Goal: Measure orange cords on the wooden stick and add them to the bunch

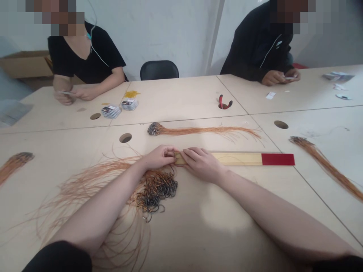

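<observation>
My left hand (159, 158) is curled at the near end of a long wooden strip (235, 159), which has a red band at its far end. Its fingertips are pinched together against the strip's end, and anything between them is hidden. My right hand (200, 164) lies just beside it, with its fingers over the strip. Under my left wrist sits a heap of dark fishing hooks (155, 189) tied to thin orange lines (85, 192). The lines fan out across the pale table (227, 230) beneath my left forearm.
Tied bundles of orange-lined hooks (198, 131) lie beyond the strip, at right (323, 166) and at left (14, 164). Red-handled pliers (224, 102) stand in a table hole. Card packets (111, 112) lie further off. Two seated people work at the far side, their hands (65, 94) (279, 77) holding small items.
</observation>
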Demonstrator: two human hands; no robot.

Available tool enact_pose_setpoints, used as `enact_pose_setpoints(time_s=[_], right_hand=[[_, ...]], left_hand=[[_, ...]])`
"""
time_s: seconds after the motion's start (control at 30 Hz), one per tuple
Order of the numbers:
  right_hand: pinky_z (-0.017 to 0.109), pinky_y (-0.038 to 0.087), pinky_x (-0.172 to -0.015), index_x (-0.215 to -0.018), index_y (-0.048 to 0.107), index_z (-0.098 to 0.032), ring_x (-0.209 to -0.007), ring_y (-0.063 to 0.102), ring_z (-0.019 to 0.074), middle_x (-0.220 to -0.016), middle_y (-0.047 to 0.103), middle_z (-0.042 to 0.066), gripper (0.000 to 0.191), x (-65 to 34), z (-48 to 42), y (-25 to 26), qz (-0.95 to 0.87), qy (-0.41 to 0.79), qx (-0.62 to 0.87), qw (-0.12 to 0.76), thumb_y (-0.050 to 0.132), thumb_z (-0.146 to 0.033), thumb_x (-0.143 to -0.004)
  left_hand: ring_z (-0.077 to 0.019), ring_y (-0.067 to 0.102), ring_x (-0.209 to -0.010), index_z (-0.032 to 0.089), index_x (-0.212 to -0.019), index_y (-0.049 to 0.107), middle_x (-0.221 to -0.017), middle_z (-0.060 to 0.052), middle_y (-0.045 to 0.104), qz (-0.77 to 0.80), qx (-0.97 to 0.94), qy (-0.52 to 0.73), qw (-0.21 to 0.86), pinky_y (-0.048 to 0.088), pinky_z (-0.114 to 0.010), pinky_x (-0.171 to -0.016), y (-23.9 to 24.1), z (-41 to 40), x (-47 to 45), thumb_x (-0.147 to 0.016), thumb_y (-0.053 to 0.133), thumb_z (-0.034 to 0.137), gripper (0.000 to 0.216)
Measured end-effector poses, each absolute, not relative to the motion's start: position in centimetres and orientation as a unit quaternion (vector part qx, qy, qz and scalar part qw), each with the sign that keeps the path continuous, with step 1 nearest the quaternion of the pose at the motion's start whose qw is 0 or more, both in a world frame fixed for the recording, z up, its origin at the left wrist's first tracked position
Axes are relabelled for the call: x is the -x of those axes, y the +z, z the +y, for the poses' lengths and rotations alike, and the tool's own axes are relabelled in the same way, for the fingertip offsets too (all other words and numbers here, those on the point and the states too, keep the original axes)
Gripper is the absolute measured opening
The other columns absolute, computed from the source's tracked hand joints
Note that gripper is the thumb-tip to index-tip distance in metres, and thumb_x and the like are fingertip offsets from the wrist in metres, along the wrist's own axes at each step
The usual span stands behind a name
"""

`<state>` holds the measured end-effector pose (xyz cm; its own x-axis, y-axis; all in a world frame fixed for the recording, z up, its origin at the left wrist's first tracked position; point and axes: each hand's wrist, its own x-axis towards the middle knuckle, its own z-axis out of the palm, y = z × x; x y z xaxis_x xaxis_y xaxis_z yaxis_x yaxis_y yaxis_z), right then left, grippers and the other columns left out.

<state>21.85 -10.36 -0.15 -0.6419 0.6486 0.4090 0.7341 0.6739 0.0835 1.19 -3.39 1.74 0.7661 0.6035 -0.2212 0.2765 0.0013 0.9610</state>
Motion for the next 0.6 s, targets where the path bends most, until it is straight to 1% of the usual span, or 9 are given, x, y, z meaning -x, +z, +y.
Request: enact_pose_setpoints(time_s=[0.13,0.2,0.33,0.43,0.5,0.6], right_hand=[[0.036,0.043,-0.082,-0.130,0.041,-0.008,-0.099,0.050,0.0238,-0.117,0.053,0.016,0.045,-21.92,-10.48,0.12,-0.897,-0.103,0.400,0.159,0.038,-0.033,-0.092],[0.035,0.043,-0.080,-0.131,0.041,-0.009,-0.095,0.051,0.0226,-0.116,0.054,0.015,0.045,-22.05,-10.47,0.20,-0.897,-0.103,0.402,0.151,0.037,-0.033,-0.093],[0.034,0.042,-0.079,-0.133,0.040,-0.014,-0.092,0.050,0.0211,-0.113,0.055,0.013,0.044,-22.23,-10.39,0.25,-0.901,-0.104,0.396,0.141,0.035,-0.032,-0.094],[0.033,0.041,-0.079,-0.134,0.038,-0.017,-0.092,0.050,0.0207,-0.112,0.055,0.011,0.043,-22.23,-10.36,0.26,-0.902,-0.105,0.395,0.136,0.034,-0.031,-0.094],[0.033,0.040,-0.079,-0.134,0.038,-0.018,-0.092,0.049,0.0205,-0.112,0.055,0.011,0.042,-22.20,-10.38,0.29,-0.903,-0.106,0.394,0.137,0.033,-0.031,-0.094],[0.032,0.040,-0.079,-0.133,0.040,-0.017,-0.092,0.049,0.0204,-0.110,0.055,0.011,0.042,-22.18,-10.45,0.35,-0.903,-0.106,0.392,0.143,0.034,-0.031,-0.094]], left_hand=[[-0.0075,0.054,-0.060,0.011,-0.099,0.054,-0.068,0.001,0.058,0.308,-0.692,0.122,0.641,0.043,-0.019,-0.059,1.94,-3.22,-0.95,-0.074,0.059,0.017,0.027],[-0.0074,0.053,-0.060,0.011,-0.098,0.055,-0.068,0.001,0.058,0.305,-0.695,0.123,0.639,0.042,-0.018,-0.058,1.95,-3.15,-0.82,-0.074,0.060,0.019,0.026],[-0.0081,0.054,-0.060,0.011,-0.105,0.057,-0.069,0.000,0.060,0.316,-0.704,0.119,0.625,0.042,-0.019,-0.057,1.88,-3.00,-0.67,-0.077,0.058,0.024,0.031],[-0.0077,0.055,-0.062,0.012,-0.103,0.059,-0.075,-0.001,0.061,0.314,-0.698,0.125,0.631,0.043,-0.019,-0.060,1.87,-2.93,-0.61,-0.080,0.056,0.029,0.029],[-0.0078,0.055,-0.063,0.012,-0.102,0.059,-0.078,-0.002,0.061,0.308,-0.694,0.130,0.638,0.043,-0.020,-0.061,1.89,-2.93,-0.57,-0.079,0.057,0.029,0.028],[-0.0083,0.053,-0.065,0.011,-0.103,0.057,-0.075,-0.003,0.060,0.294,-0.690,0.129,0.649,0.041,-0.019,-0.060,1.91,-3.00,-0.47,-0.076,0.062,0.026,0.032]])
